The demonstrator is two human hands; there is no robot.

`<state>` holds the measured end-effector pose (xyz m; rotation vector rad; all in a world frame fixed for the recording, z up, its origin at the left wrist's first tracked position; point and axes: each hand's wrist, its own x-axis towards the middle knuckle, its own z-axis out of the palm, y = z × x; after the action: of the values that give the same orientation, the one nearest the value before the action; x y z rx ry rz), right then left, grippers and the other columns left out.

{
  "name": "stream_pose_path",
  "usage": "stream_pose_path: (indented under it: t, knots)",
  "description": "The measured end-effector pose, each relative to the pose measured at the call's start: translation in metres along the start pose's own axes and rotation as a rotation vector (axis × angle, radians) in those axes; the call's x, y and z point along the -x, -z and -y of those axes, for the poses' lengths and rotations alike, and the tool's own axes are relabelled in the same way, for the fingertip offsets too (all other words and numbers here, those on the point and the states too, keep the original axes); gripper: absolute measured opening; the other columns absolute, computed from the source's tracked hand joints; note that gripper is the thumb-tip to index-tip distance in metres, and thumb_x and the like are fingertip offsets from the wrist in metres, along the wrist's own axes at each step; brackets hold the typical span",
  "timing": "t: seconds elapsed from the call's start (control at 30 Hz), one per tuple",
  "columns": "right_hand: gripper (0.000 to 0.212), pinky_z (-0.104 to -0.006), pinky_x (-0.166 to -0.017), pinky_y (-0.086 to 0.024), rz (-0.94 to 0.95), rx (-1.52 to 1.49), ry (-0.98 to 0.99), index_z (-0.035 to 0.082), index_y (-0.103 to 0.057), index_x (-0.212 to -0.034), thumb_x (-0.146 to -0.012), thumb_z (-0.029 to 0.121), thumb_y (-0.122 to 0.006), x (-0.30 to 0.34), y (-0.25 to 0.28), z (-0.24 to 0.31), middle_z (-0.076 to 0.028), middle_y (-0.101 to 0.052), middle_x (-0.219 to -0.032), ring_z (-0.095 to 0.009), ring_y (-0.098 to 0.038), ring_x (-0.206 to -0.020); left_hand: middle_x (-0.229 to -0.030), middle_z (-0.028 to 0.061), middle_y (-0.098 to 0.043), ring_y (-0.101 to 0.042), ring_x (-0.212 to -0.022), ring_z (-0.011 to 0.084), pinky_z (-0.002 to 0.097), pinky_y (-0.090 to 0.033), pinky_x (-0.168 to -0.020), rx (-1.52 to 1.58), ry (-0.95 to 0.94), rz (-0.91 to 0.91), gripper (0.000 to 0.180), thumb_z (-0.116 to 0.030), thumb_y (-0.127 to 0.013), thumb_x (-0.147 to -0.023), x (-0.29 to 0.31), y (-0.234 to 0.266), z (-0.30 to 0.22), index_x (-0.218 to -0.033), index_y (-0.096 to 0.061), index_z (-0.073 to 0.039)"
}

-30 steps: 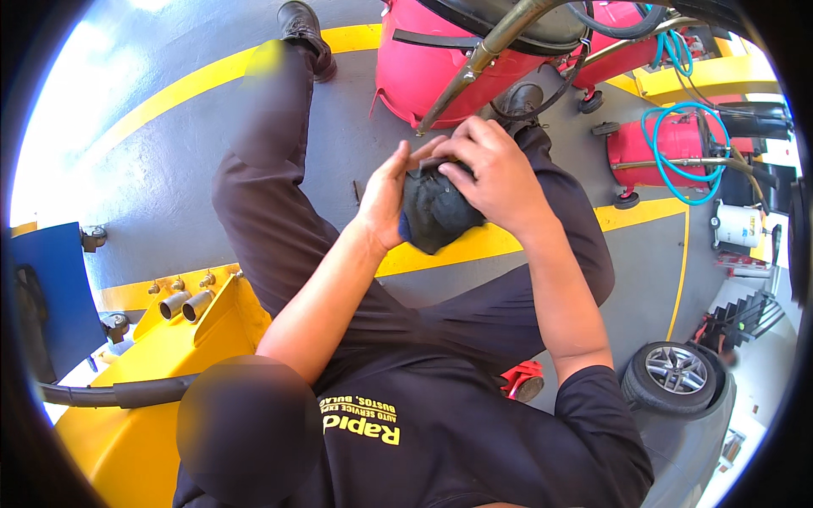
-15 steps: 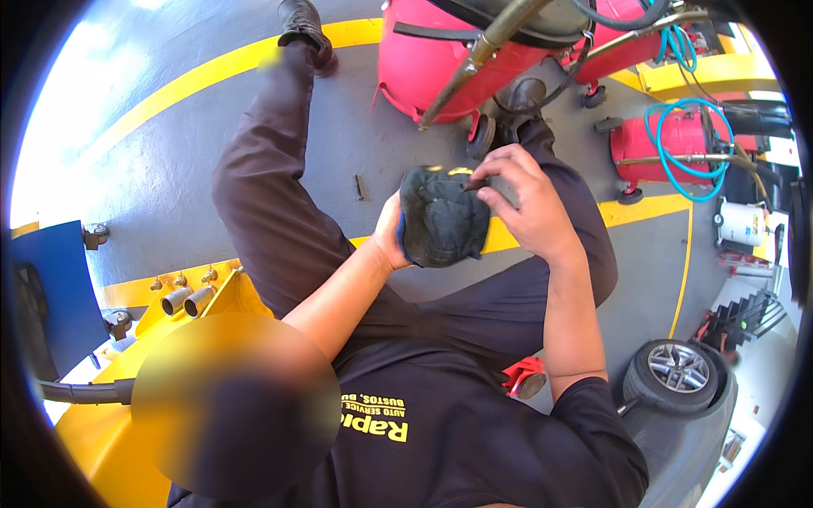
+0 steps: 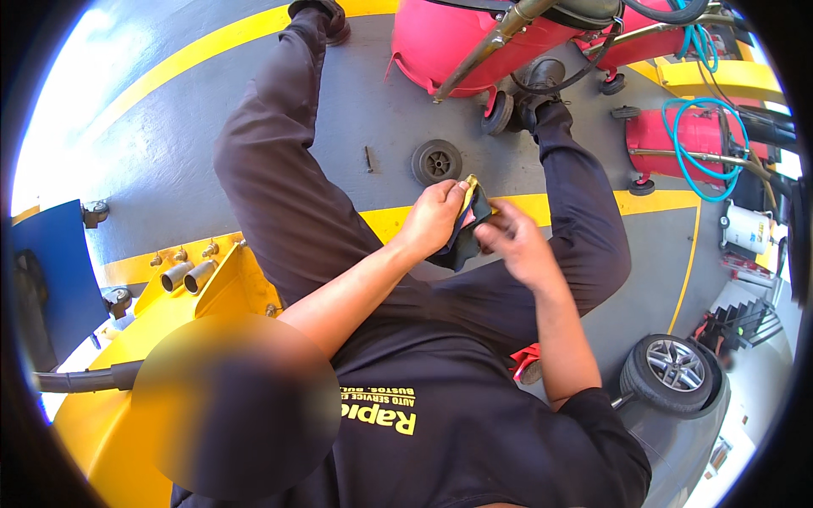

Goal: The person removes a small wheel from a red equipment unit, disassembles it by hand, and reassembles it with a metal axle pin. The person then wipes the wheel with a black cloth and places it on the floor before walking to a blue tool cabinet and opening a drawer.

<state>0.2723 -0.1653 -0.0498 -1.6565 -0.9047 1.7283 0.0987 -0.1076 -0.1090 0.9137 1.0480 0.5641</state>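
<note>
Over my lap, my left hand (image 3: pixel 432 216) is closed on a folded dark cloth (image 3: pixel 460 250) with yellow and blue at its edges. The thumb and fingers pinch the cloth's upper part, and it hangs down on the right of that hand. My right hand (image 3: pixel 518 245) is close against the cloth's right side, its fingers bent and smeared by motion. What lies between those fingers, if anything, is hidden. Just beyond the cloth a small black wheel (image 3: pixel 437 162) lies flat on the floor. To its left lies a thin dark rod (image 3: pixel 368 159).
A red wheeled drum (image 3: pixel 457 59) stands ahead, with a caster by my right foot. Another red drum (image 3: pixel 669 144) with a teal hose is at the right. Yellow metal equipment (image 3: pixel 229 292) is at my left. A car wheel (image 3: pixel 669 372) is at the lower right.
The cloth has been turned and folded narrower, lower down, uncovering the black wheel on the floor. My left hand now pinches its upper part. The small dark thing in my right fingers no longer shows.
</note>
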Motion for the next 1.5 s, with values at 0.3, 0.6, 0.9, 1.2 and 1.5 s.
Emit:
stream_pose_path:
  t: [0.3, 0.6, 0.9, 1.2, 1.5]
  knots:
    - [0.016, -0.0234, -0.051, -0.036, -0.313, 0.167, 0.038, 0.004, -0.063, -0.088, -0.101, 0.012, -0.067, 0.004, 0.005, -0.023, 0.003, -0.063, -0.071, -0.002, -0.049, -0.058, -0.107, 0.0077, -0.063, -0.064, -0.085, 0.0117, 0.0287, -0.055, -0.077, 0.206, 0.098, 0.248, 0.029, -0.006, -0.056, -0.104, 0.026, -0.011, 0.012, -0.13, -0.05, 0.005]
    - [0.023, -0.0231, -0.059, -0.04, -0.467, 0.203, 0.423, 0.004, -0.059, -0.087, -0.096, 0.016, -0.077, -0.031, -0.007, 0.019, 0.004, -0.054, -0.074, -0.003, -0.047, -0.066, -0.078, -0.0001, -0.062, -0.059, -0.069, 0.0075, 0.0238, -0.048, -0.065, 0.21, -0.021, 0.05, 0.026, -0.027, -0.051, -0.11, -0.008, 0.009, -0.012, -0.105, -0.063, -0.004]
    - [0.014, -0.0272, -0.07, -0.049, -0.393, 0.401, 0.754, 0.002, -0.069, -0.102, -0.091, 0.006, -0.076, -0.031, -0.032, 0.074, -0.005, -0.063, -0.091, -0.013, -0.06, -0.076, -0.075, -0.0036, -0.057, -0.053, -0.064, 0.0063, 0.0245, -0.043, -0.058, 0.415, 0.072, -0.067, 0.031, -0.03, -0.05, -0.109, -0.024, 0.039, -0.047, -0.101, -0.067, -0.005]
    - [0.027, -0.0406, -0.09, -0.05, -0.387, 0.799, 0.697, 0.007, -0.075, -0.109, -0.083, 0.012, -0.08, -0.039, -0.032, 0.082, -0.009, -0.06, -0.106, -0.029, -0.057, -0.104, -0.107, 0.0064, -0.069, -0.067, -0.089, 0.013, 0.031, -0.057, -0.078, 0.759, 0.176, 0.058, 0.034, -0.025, -0.055, -0.106, -0.015, 0.047, -0.065, -0.131, -0.063, -0.003]
    - [0.036, -0.0425, -0.093, -0.05, -0.391, 0.848, 0.663, 0.006, -0.072, -0.116, -0.082, 0.014, -0.08, -0.045, -0.034, 0.082, -0.011, -0.059, -0.11, -0.032, -0.058, -0.108, -0.092, 0.0011, -0.068, -0.06, -0.075, 0.0047, 0.0218, -0.05, -0.067, 0.543, -0.018, 0.068, 0.031, -0.028, -0.059, -0.107, -0.024, 0.039, -0.055, -0.117, -0.067, 0.0]
